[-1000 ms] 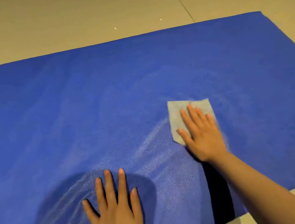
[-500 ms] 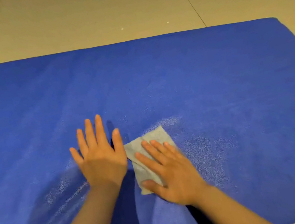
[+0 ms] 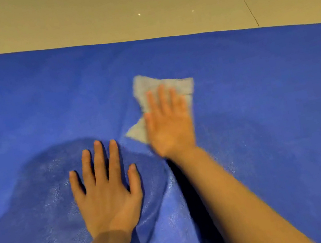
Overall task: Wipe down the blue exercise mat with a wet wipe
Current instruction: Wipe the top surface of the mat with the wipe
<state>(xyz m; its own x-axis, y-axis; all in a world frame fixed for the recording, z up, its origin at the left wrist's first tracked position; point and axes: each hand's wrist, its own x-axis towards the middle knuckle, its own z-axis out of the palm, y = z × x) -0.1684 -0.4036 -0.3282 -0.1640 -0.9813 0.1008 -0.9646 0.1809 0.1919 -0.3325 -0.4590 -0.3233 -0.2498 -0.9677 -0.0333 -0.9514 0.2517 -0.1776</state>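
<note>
Here the flat blue foam exercise mat (image 3: 263, 124) is the biggest thing before me, and I place everything else by it. It fills nearly my whole view, and past its far edge runs the glossy beige tiled floor (image 3: 92, 9), crossed by thin dark grout lines. On the mat's near middle, under my shadow, the surface shows a faint damp sheen in streaks, which I judge to be ground already wiped.

My left hand (image 3: 105, 193) lies flat on the mat's near middle, fingers straight and spread, holding nothing, only pressing down to brace me and pin the mat. My right hand (image 3: 168, 124) lies further toward the mat's far edge, just right of the left, palm down with fingers straight and close together, pressing the pale thin rectangular wet wipe (image 3: 170, 87) against the mat. I am not pinching it. The wipe pokes out beyond my fingertips and at the thumb side, a little rumpled there. The right hand is blurred, so I cannot tell finer detail.

To wipe well, I think I should keep the palm's weight even, so the wipe slides with the hand instead of bunching. Overlapping strokes should work toward the dry-looking stretches at the mat's left and right.
</note>
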